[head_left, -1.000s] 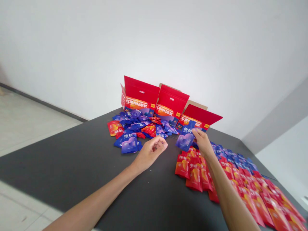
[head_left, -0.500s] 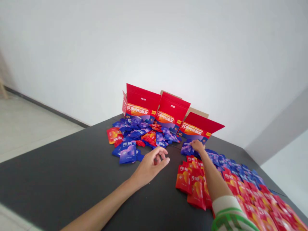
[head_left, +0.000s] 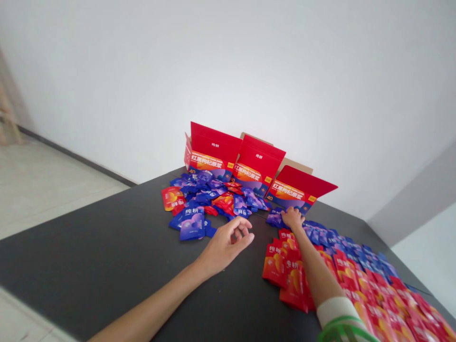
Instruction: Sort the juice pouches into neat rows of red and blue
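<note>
My left hand [head_left: 230,242] hovers over the table with loosely curled fingers and the thumb apart, holding nothing. Its nearest neighbour is a blue sachet [head_left: 192,223] at the front of a mixed heap of blue and red sachets. Farther off, my right hand [head_left: 292,218] grips the right edge of another blue sachet [head_left: 275,217], low over the table in front of the right-hand box; its fingertips are partly hidden. Below that wrist lie overlapping red sachets [head_left: 294,282], and blue sachets [head_left: 342,244] run in rows to the right.
Three red printed boxes stand against the wall with raised flaps: a left box [head_left: 210,159], a middle box [head_left: 251,168] and a right box [head_left: 290,192]. Many red sachets [head_left: 384,304] cover the near right of the dark table [head_left: 107,256].
The view has shifted slightly, so the boxes appear a little farther right. My right hand and its blue sachet have moved slightly left relative to the boxes, and the sachet looks flatter.
</note>
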Motion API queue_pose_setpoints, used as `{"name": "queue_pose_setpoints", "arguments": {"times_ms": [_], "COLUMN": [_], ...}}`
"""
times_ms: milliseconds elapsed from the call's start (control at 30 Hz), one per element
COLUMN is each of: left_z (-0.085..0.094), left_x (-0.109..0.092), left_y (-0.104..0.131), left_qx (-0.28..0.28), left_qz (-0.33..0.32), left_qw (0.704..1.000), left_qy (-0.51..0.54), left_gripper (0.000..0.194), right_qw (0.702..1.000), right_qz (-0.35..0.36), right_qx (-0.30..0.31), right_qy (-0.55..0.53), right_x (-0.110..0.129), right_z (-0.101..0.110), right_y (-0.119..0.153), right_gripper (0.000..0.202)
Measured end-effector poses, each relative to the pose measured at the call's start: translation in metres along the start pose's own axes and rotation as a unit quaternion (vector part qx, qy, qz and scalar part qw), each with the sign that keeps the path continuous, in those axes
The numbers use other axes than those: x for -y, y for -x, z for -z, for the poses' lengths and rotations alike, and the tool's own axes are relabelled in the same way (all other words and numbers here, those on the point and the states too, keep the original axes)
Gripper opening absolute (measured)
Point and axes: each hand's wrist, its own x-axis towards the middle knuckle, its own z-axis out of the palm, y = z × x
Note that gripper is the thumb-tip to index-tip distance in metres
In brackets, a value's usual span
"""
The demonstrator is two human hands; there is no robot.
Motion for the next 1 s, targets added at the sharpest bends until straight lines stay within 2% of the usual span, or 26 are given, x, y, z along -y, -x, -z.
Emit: {"name": "queue_pose_setpoints", "arguments": {"times_ms": [100, 167, 233, 400, 600, 700, 800, 900, 1000], "left_z": [0.000, -0.001, -0.001, -0.001, 0.000, 0.000, 0.000, 0.002, 0.004], "left_x": [0.000, 0.000, 0.000, 0.001, -0.003, 0.000, 0.007, 0.014, 0.017], "left_y": [0.001, 0.001, 0.001, 0.000, 0.001, 0.000, -0.003, -0.006, -0.006], "left_qx": [0.004, 0.006, 0.006, 0.008, -0.001, -0.041, -0.101, -0.137, -0.144], "left_qz": [0.001, 0.002, 0.001, 0.001, -0.001, -0.007, -0.007, 0.004, 0.010], "left_qw": [1.000, 1.000, 1.000, 1.000, 1.000, 0.999, 0.995, 0.990, 0.989], "left_qy": [0.004, 0.004, 0.001, -0.004, -0.007, -0.014, -0.023, -0.034, -0.045], "left_gripper": [0.022, 0.022, 0.022, 0.021, 0.020, 0.020, 0.021, 0.020, 0.018], "right_qw": [0.996, 0.989, 0.983, 0.981, 0.977, 0.968, 0.955, 0.954, 0.953], "right_qz": [0.085, 0.149, 0.183, 0.190, 0.213, 0.251, 0.295, 0.300, 0.303], "right_qx": [-0.007, 0.010, 0.030, 0.046, 0.014, -0.012, -0.008, 0.001, 0.012], "right_qy": [-0.005, -0.006, -0.003, 0.003, -0.006, -0.017, -0.027, -0.023, -0.017], "right_x": [0.014, 0.022, 0.026, 0.019, 0.020, 0.039, 0.069, 0.099, 0.119], "right_z": [-0.010, -0.019, -0.026, -0.029, -0.004, 0.013, 0.023, 0.021, 0.012], "right_y": [0.020, 0.032, 0.039, 0.036, 0.041, 0.049, 0.050, 0.041, 0.031], "right_gripper": [0.055, 0.058, 0.059, 0.058, 0.060, 0.054, 0.048, 0.056, 0.060]}}
